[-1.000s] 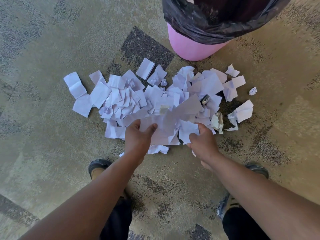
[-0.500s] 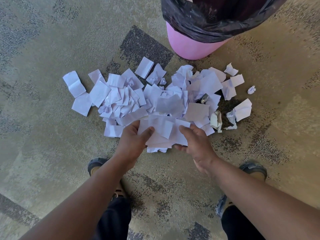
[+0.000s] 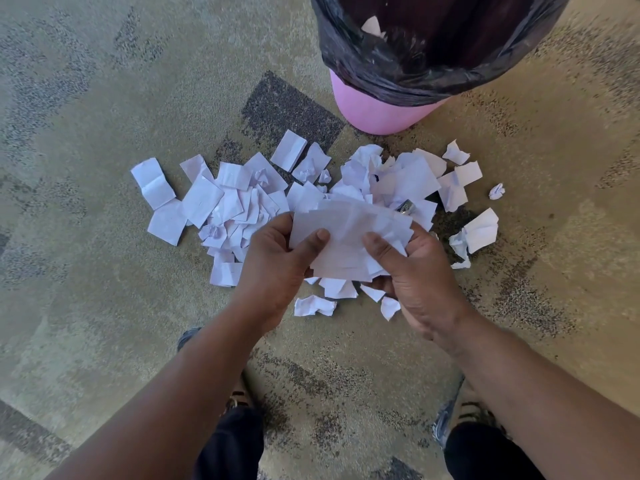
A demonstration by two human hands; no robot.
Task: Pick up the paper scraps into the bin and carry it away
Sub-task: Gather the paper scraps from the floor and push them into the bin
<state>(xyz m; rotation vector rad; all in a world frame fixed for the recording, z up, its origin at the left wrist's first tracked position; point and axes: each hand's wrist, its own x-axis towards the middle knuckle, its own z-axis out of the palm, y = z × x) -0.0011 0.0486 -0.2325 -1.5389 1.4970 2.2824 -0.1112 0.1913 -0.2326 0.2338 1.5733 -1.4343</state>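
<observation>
Dozens of white scraps (image 3: pixel 242 202) lying spread over the carpet (image 3: pixel 86 133), mostly flat torn rectangles with fold creases, a few crumpled into small balls. Overlapping thickly in the middle, thinning toward the edges, with one tiny wad (image 3: pixel 496 191) sitting apart on the right. Something small, dark and shiny (image 3: pixel 405 206) showing among them, too small to make out.

Both hands gripping one bundle (image 3: pixel 349 237) of flat scraps, lifted off the carpet over the near edge of the pile. Left hand (image 3: pixel 277 268) curling round the bundle's left end, thumb pressing on top. Right hand (image 3: pixel 415 282) cupping the right end from below, thumb on top as well. Several loose bits (image 3: pixel 314 305) lying on the carpet just under and between the hands; whether any are falling, cannot tell.

Standing just beyond the pile: pink bin (image 3: pixel 377 112), lined with a black bag (image 3: pixel 433 77) folding over the rim, one pale scrap (image 3: pixel 372 26) showing inside. Bin well apart from the hands, with the pile lying between. Shoes (image 3: pixel 450 417) showing at the bottom, beneath the forearms.
</observation>
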